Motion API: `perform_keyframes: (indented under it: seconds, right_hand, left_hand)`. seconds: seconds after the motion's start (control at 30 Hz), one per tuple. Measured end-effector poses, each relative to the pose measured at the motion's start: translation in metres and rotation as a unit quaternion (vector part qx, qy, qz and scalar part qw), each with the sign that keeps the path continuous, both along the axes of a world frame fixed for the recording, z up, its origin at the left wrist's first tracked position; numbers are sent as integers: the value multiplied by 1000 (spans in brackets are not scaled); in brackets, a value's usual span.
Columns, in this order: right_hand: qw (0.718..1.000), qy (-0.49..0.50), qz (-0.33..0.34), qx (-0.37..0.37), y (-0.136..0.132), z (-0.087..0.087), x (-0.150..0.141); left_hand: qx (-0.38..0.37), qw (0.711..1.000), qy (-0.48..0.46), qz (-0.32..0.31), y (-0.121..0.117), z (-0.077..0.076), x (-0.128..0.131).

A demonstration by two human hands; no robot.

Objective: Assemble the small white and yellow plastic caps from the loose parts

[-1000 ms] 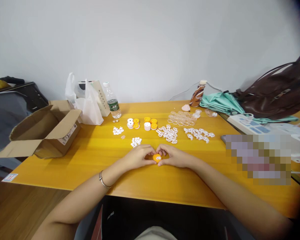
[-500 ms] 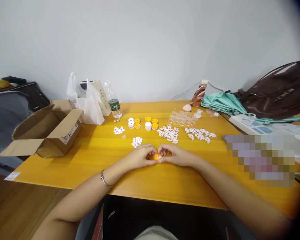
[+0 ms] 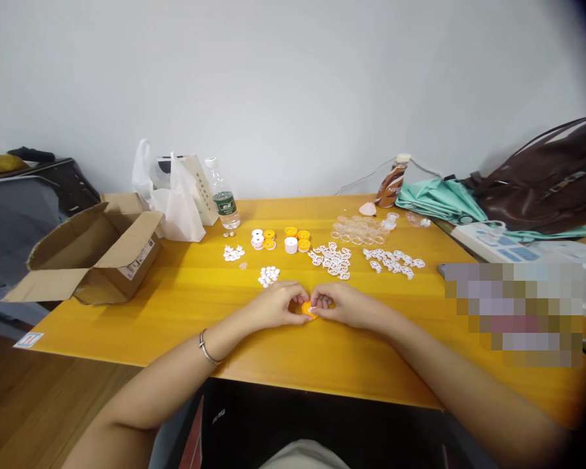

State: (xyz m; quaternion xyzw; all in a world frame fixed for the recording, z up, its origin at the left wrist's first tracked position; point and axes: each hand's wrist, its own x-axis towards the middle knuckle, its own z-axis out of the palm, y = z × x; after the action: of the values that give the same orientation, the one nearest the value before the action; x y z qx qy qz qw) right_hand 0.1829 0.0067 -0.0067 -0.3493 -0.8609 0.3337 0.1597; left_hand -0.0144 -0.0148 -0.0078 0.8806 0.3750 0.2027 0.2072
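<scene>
An orange round plastic piece (image 3: 307, 309) rests at the table's front middle, between my two hands. My left hand (image 3: 282, 304) pinches its left edge between thumb and fingers. At its right side, my right hand (image 3: 339, 305) has thumb and forefinger pressed together over a small white part (image 3: 313, 310) at the orange piece; its exact kind I cannot make out. Just beyond the hands lie small white round pieces (image 3: 269, 276) and white openwork pieces (image 3: 331, 260). Orange and white round cases (image 3: 297, 240) stand behind them.
An open cardboard box (image 3: 92, 260), a white plastic bag (image 3: 178, 212) and a water bottle (image 3: 224, 202) stand at left. Clear rings (image 3: 359, 229) lie at the back right, near a brown bottle (image 3: 392, 182), a green cloth (image 3: 434, 202) and a power strip (image 3: 488, 242).
My right thumb and forefinger have drawn together over the orange piece's right side, and its top shows differently. My left hand keeps its hold. The whole view has shifted slightly.
</scene>
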Motion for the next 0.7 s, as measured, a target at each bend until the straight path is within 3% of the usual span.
perform_keyframes:
  seconds: [0.3,0.6,0.7]
  right_hand:
    - [995,-39,-7,87,-6,5,-6]
    - [991,-44,1,123,-4,3,-5]
    - [994,-27,1,102,-2,-1,-4]
  left_hand:
    - [23,1000,13,3,0,0,0]
    - [32,999,16,-1,1,-1,-2]
    - [32,999,15,-2,2,-2,-3]
